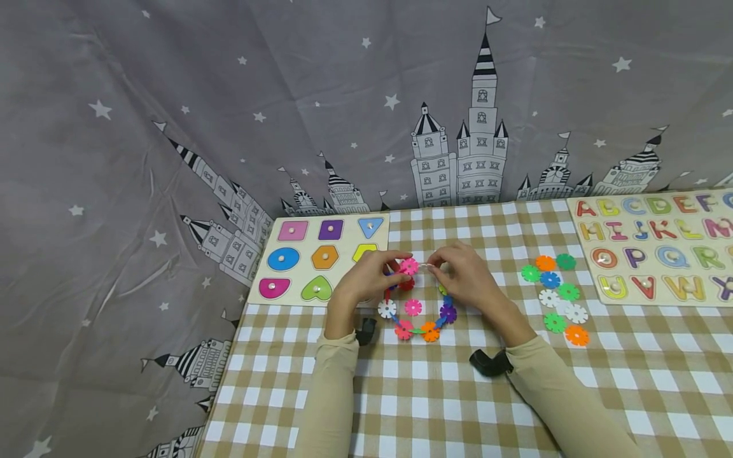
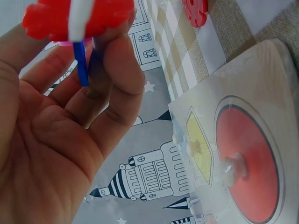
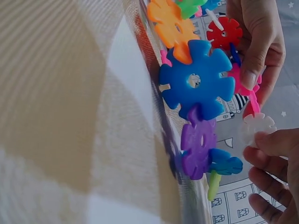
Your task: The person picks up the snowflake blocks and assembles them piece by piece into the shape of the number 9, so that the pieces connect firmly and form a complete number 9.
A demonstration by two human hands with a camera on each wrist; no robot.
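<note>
Notched plastic discs are linked into a curved chain on the checked cloth, among them a purple disc (image 1: 448,312), an orange disc (image 1: 430,331) and a white disc (image 1: 387,309). At the chain's far end, my left hand (image 1: 366,278) pinches a pink disc (image 1: 409,266) between thumb and fingers. A red disc (image 2: 51,18) hangs beside that hand in the left wrist view. My right hand (image 1: 465,275) pinches another white disc (image 3: 257,123), whose edge meets a pink disc's edge by the left fingers. Inside the curve lies a single pink disc (image 1: 413,307).
Several loose discs, one a blue disc (image 1: 550,280), lie right of the right hand. A wooden shape puzzle (image 1: 298,257) stands partly behind the left hand; an alphabet puzzle (image 1: 621,257) lies far right. A grey castle-print curtain (image 1: 343,95) hangs behind the table.
</note>
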